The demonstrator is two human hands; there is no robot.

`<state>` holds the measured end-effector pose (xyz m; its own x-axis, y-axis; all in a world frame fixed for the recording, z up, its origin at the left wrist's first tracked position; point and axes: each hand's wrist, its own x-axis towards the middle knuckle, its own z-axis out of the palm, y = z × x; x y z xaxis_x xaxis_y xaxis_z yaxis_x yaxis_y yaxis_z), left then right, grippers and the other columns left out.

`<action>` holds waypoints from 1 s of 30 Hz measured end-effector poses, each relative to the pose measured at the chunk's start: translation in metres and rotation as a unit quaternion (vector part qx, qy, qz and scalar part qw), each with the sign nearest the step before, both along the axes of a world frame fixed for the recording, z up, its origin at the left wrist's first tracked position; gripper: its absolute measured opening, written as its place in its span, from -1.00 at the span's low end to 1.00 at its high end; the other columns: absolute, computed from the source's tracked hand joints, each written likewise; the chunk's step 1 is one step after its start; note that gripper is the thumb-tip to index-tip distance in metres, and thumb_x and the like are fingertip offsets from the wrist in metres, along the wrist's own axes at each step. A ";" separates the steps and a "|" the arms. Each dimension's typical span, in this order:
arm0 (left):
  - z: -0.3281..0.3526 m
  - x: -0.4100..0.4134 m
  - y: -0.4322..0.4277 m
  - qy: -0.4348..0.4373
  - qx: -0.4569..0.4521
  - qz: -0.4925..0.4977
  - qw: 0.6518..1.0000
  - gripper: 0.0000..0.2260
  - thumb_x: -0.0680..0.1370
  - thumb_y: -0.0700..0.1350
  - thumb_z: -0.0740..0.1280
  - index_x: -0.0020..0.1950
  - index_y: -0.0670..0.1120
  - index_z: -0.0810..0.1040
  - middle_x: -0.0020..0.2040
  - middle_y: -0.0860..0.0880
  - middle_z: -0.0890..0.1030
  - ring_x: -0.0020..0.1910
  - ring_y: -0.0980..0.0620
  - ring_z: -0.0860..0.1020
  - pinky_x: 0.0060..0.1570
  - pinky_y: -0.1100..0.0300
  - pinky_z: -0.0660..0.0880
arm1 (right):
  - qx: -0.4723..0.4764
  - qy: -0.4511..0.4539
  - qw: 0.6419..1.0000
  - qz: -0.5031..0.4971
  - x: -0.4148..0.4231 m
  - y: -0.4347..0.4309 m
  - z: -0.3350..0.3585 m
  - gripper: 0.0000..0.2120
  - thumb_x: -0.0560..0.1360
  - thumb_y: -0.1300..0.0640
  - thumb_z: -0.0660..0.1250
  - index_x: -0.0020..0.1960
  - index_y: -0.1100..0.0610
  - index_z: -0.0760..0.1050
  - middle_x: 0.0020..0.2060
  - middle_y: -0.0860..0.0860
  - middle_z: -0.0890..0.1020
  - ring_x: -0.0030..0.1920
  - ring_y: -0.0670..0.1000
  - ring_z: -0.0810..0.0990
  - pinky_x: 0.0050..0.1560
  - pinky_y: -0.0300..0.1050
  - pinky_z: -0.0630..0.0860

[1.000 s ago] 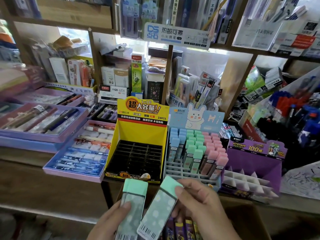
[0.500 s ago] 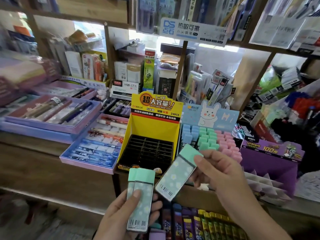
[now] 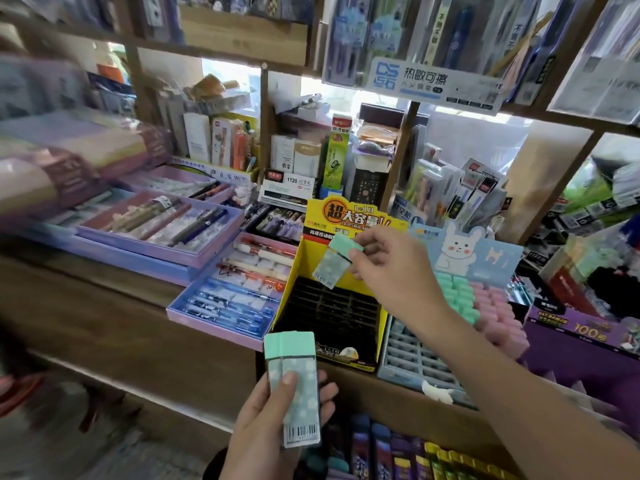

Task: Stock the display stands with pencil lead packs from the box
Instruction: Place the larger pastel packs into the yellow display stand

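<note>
Left hand (image 3: 273,424): low in view. Your thumb presses on the front of the held packs (image 3: 294,379) and your fingers curl round behind them.
Held packs: upright, mint caps up, barcode end down. They look like two side by side, though the seam is faint.
Right hand (image 3: 391,268): raised over the yellow stand (image 3: 332,317). Your thumb and fingertips pinch the mint pack (image 3: 333,266) at its cap end.
Mint pack: tilted, barcode end hanging down and to the left. It is in the air before the stand's back card, above the black grid and touching no slot.
Yellow stand: sits on the wooden shelf (image 3: 104,327). The slots are dark and you cannot tell what they hold.
Rabbit stand (image 3: 415,355): just right of the yellow one, with your right forearm crossing over it. Grey-blue slots show at the front. Green rows (image 3: 457,292) and pink rows (image 3: 495,313) stand behind.
Purple stand (image 3: 585,344): next along to the right.
Box packs (image 3: 381,448): at the bottom edge, below the shelf lip. Purple and yellow packs stand on end.
Pen tray (image 3: 221,306): just left of the yellow stand, its pens lying flat.
</note>
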<state>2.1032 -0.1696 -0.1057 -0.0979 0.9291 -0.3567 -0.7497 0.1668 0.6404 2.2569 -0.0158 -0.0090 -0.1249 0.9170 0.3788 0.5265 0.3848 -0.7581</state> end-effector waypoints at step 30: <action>0.003 -0.007 0.000 -0.040 -0.003 -0.048 0.998 -0.65 0.42 -0.18 0.39 0.14 -0.32 0.64 0.03 -0.43 0.67 -0.13 -0.38 0.71 -0.26 -0.09 0.69 | 0.020 -0.133 0.991 0.013 -0.037 0.035 -0.021 -0.79 0.65 0.29 0.25 0.19 0.13 0.61 -0.10 0.01 0.68 -0.11 0.02 0.69 0.01 0.07 0.66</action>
